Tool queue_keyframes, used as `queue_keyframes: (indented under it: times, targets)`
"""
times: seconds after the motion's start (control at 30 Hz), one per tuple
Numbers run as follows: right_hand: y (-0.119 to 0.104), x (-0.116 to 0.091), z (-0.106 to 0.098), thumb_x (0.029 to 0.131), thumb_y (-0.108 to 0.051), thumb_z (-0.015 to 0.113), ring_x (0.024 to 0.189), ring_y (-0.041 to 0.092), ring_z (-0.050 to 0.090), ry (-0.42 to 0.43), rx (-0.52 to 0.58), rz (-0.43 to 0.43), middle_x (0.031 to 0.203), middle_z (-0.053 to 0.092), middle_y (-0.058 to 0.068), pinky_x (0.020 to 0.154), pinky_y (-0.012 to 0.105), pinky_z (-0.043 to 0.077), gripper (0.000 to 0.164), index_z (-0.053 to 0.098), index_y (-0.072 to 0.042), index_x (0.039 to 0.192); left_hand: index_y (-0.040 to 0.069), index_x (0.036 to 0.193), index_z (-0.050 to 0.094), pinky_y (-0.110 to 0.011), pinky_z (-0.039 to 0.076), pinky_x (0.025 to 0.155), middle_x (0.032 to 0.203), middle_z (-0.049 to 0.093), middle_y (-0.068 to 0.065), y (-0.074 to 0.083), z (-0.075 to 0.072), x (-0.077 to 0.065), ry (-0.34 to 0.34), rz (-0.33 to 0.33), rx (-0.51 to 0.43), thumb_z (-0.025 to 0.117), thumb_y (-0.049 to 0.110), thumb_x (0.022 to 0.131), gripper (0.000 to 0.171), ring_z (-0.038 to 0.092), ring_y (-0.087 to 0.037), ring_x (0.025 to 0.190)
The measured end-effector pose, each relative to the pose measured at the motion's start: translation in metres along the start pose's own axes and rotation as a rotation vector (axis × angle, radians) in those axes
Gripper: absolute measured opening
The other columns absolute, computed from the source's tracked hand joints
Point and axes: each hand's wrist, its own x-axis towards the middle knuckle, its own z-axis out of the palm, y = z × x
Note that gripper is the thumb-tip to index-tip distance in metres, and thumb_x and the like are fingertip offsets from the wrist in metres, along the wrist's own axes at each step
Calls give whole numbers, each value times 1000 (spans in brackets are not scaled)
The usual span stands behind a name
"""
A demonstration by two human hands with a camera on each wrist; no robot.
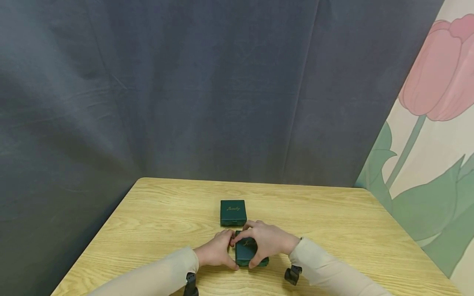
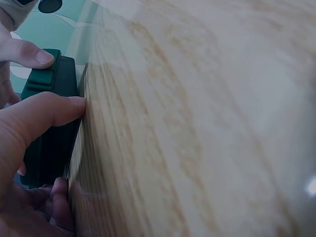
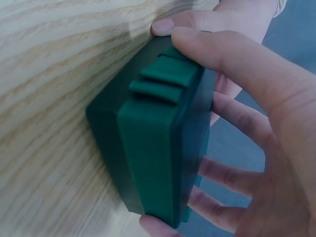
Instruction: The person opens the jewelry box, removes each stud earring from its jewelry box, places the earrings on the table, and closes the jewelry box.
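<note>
A small dark green box with gold lettering on its lid sits near the table's front, its lid down. My left hand holds its left side, thumb at the front corner and fingers toward the back. From the right, my right hand spans the lid, thumb on the front edge and fingertips at the far edge. The right wrist view shows the front catch of the box, beside the right thumb. Both thumbs also appear against the box in the left wrist view.
A second dark green box, lid down and with gold lettering, stands just behind on the wood-grain table. A dark grey curtain hangs along the back and left. On the right is a wall painted with a tulip.
</note>
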Motion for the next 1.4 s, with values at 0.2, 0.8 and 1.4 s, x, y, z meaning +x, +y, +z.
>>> queue_keyframes:
  times: [0.2, 0.8, 1.4]
  targets:
    - [1, 0, -1, 68, -44, 86, 107, 16, 50, -1, -9, -27, 130, 50, -1, 77, 33, 51, 68, 59, -39, 130, 14, 101, 48, -32, 39, 78, 95, 46, 1, 1, -1, 0, -4, 3, 20, 87, 27, 68, 53, 40, -18, 93]
    - [9, 1, 3, 69, -41, 86, 108, 18, 46, -18, 102, -35, 127, 46, -2, 85, 36, 48, 66, 57, -38, 128, 15, 106, 48, -34, 39, 80, 97, 45, 2, 2, 0, 0, -17, -13, 34, 87, 29, 69, 56, 39, -19, 96]
    - [15, 9, 3, 69, -36, 87, 103, 16, 38, -76, 194, -70, 116, 38, -6, 85, 35, 44, 64, 54, -31, 124, 15, 105, 48, -31, 38, 82, 96, 44, 3, 0, 1, 1, -1, 14, 58, 87, 29, 66, 57, 39, -17, 94]
